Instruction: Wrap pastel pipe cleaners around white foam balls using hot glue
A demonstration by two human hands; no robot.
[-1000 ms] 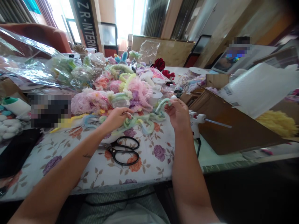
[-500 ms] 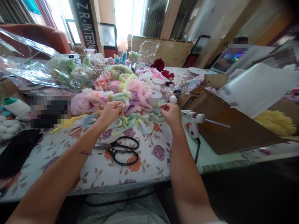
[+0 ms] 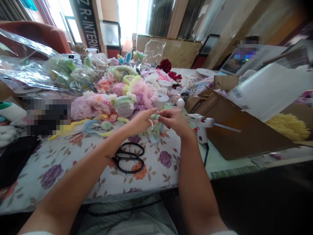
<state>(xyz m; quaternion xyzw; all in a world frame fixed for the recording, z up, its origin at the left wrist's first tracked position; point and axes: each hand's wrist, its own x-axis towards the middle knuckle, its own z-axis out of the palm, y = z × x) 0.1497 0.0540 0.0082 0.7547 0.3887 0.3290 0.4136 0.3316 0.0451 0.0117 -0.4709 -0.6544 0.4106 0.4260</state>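
My left hand [image 3: 141, 122] and my right hand [image 3: 174, 120] meet over the floral cloth, fingers pinched close together. Between them is a pale green fuzzy strand [image 3: 156, 116], gripped from both sides, with loops of it hanging below the fingers. A short row of white beads [image 3: 151, 124] shows at my left fingers; whether it is worn or held I cannot tell. Black-handled scissors [image 3: 130, 164] lie under my left forearm, which hides their blades. A white glue gun [image 3: 202, 130] rests right of my right hand, a clear stick protruding from its back.
A heap of pastel fluffy trims [image 3: 91, 106] and ribbon spools [image 3: 161, 99] covers the table behind my hands. A cardboard box [image 3: 234, 130] stands at the right. A white ball [image 3: 180, 103] sits near it. At the left lies a black flat object [image 3: 18, 160].
My left hand has moved right to meet my right hand. The green fuzzy strand, spread on the cloth before, is now gathered between both hands.
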